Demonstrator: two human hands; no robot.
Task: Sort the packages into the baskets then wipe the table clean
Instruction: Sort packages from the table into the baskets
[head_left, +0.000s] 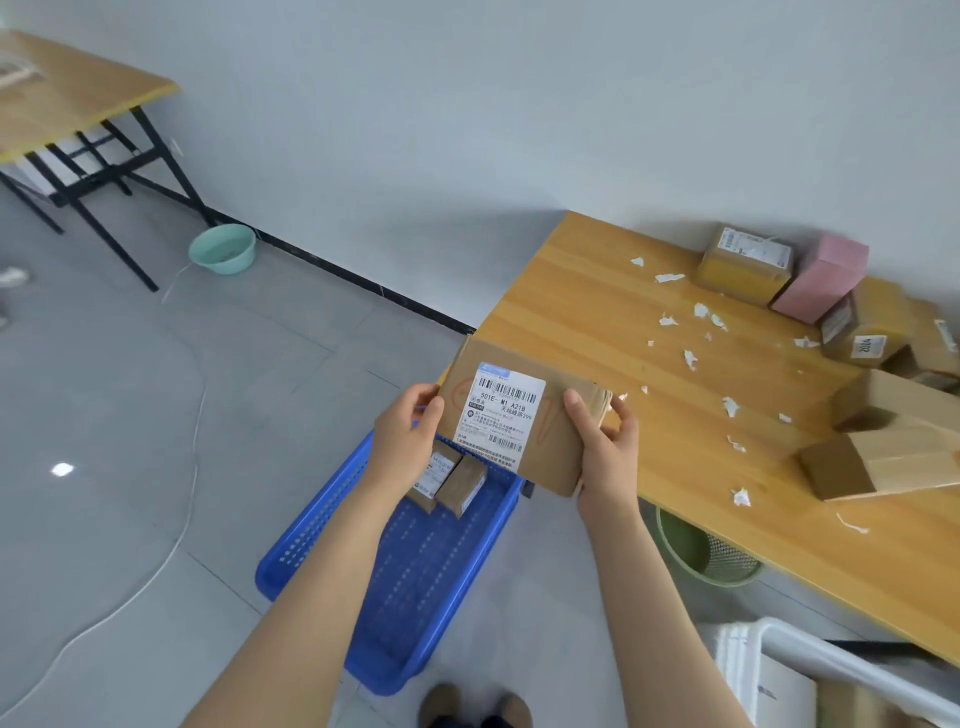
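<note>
Gripping the labelled box at both short ends, left hand and right hand, we judge it stiff, light, above the blue basket.

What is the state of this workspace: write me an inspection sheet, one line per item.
Surface: wooden table, strewn with paper scraps.
Job's things: labelled carton held over the blue basket, which holds two small packages; brown boxes and a pink box wait on the table.
Clutter: green bin under the table.
Grippers: left hand and right hand each grip one carton end.
Cables: white cable lying on the floor.
Surroundings: folding table, teal basin by the wall.
</note>
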